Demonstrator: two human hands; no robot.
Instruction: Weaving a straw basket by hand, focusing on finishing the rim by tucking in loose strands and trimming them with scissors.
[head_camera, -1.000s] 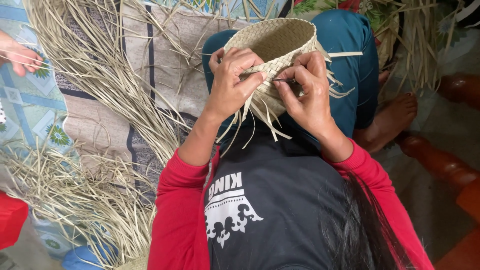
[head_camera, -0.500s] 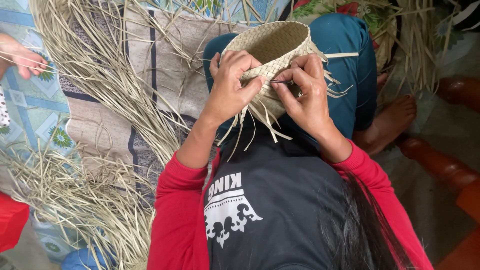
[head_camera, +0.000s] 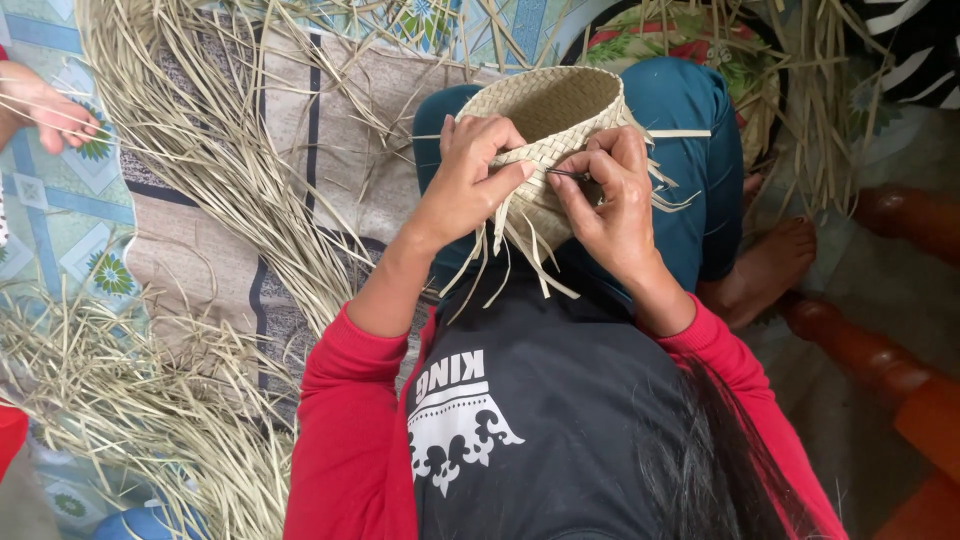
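Woven basket (head_camera: 550, 110) rests on the person's lap, mouth open upward. Left hand (head_camera: 470, 180) grips its side, fingers wrapped over the weave. Right hand (head_camera: 605, 195) pinches what seems to be a thin dark tool (head_camera: 568, 174) against the loose strips (head_camera: 520, 250).

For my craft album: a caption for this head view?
Both hands grip a woven basket among loose straw.

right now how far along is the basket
Done: the basket already has a woven wall and an open rim. In hand: the left hand steadies it while the right hand works a thin tool into the weave. Left: loose strip ends hang unfinished beneath the hands.
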